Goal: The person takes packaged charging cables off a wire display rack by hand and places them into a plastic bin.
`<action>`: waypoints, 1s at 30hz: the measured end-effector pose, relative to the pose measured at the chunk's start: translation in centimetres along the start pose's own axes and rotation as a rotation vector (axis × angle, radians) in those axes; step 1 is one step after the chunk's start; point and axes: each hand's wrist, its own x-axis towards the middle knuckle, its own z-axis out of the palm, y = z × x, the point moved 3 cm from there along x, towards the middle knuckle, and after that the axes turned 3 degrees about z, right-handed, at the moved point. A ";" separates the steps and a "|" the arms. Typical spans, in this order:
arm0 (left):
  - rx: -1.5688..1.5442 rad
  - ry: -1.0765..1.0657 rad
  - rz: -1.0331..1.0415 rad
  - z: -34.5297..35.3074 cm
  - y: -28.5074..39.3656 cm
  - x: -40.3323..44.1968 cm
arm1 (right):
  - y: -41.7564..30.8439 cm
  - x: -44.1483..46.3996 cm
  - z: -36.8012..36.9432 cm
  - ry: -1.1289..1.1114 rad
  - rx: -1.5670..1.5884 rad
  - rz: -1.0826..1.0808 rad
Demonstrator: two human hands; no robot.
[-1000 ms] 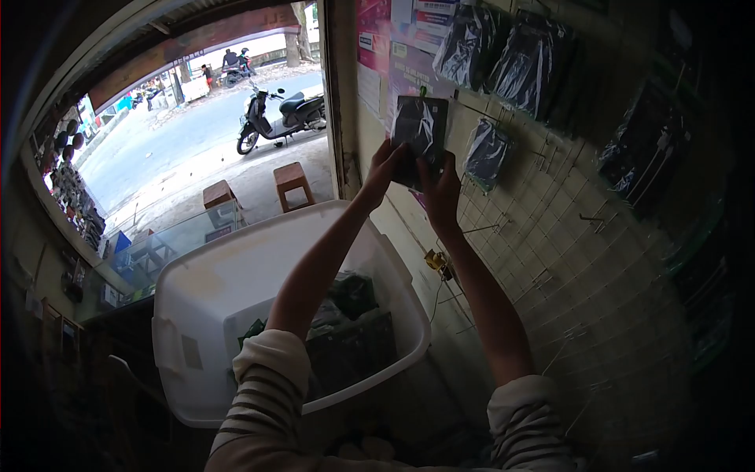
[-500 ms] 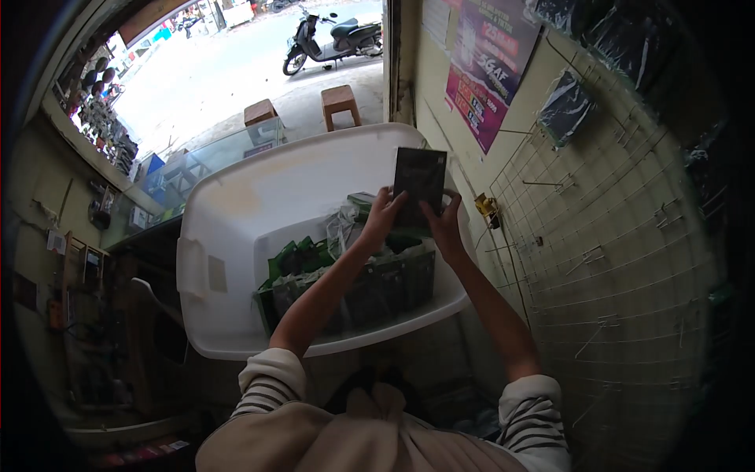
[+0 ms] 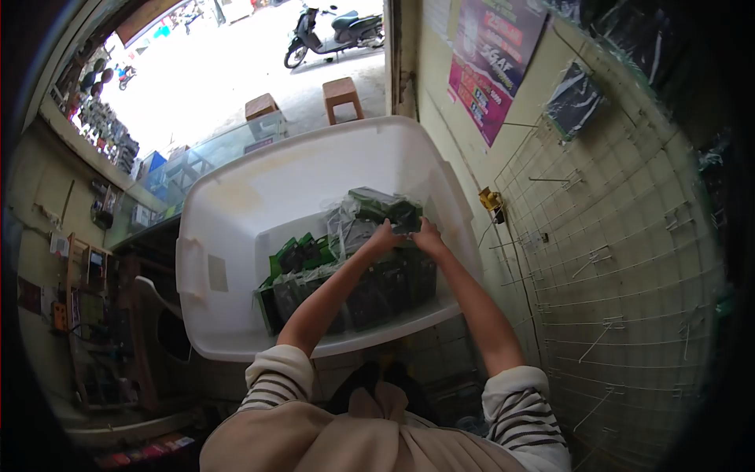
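My left hand [image 3: 383,239] and my right hand [image 3: 427,237] are close together inside a large white plastic tub [image 3: 228,189]. Between them is a flat dark packet [image 3: 404,217], gripped at its near edge by closed fingers; part of it is hard to tell from the packs around it. Crumpled clear plastic wrap [image 3: 340,228] lies just left of it. Below my wrists stands a row of dark packs with green edges [image 3: 377,295]. More green-and-black packs [image 3: 303,253] lie to the left in the tub.
A glass display case [image 3: 197,169] stands behind the tub on the left. A wire grid rack [image 3: 621,259] with hooks covers the right wall, below a purple poster [image 3: 491,63]. Two brown stools [image 3: 341,96] and a parked scooter [image 3: 334,35] are outside.
Both hands have come down into the tub with the dark packet, which was held up above the tub's right side. The wrapped packs behind it show more fully now.
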 end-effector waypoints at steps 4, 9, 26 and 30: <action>0.086 0.084 0.243 -1.3 6.9 3.5 | -3.4 -3.3 -8.3 0.154 0.005 -0.432; -0.228 0.080 0.628 -0.1 24.3 5.7 | -7.1 -8.0 -23.0 0.593 0.371 -0.662; -0.004 -0.015 0.920 10.8 35.5 22.4 | -1.5 0.8 -34.9 0.929 0.280 -0.581; -0.110 0.035 0.779 9.8 35.0 22.4 | -2.5 0.3 -35.1 1.007 0.401 -0.556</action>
